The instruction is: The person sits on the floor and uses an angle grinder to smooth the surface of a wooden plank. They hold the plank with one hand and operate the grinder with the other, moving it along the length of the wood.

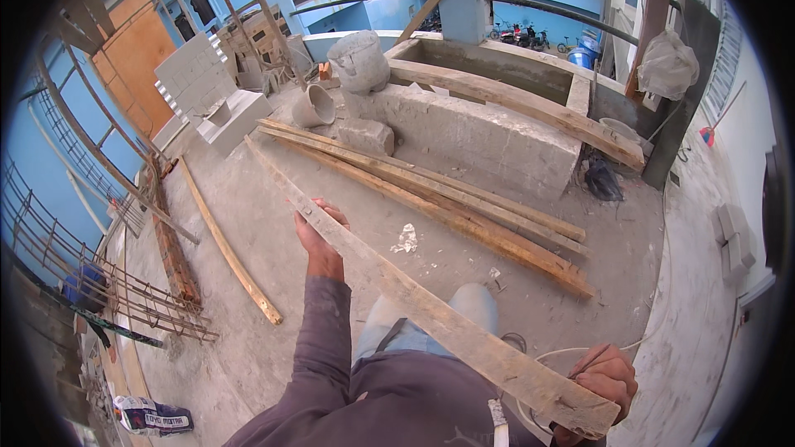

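Note:
A long, worn wooden board (414, 285) runs slantwise across my front, from the far left to the near right. My left hand (321, 240) is closed around it from below, partway toward its far end, with the thumb and fingers at its edges. At the near end, my right hand (606, 374) is closed at the board's right edge; the board hides part of this hand. A small nail-like bit sticks up from the board near my right hand. Beyond the board, several wooden beams (447, 203) lie side by side on the dusty concrete floor (273, 223).
A single pole (224, 240) lies to the left, near a rebar cage (99, 281). Ahead stand a long concrete block (472, 132), a bucket (313, 106) and stacked white blocks (190, 74). A printed bag (153, 415) lies at lower left. A cable (662, 281) crosses the floor at right.

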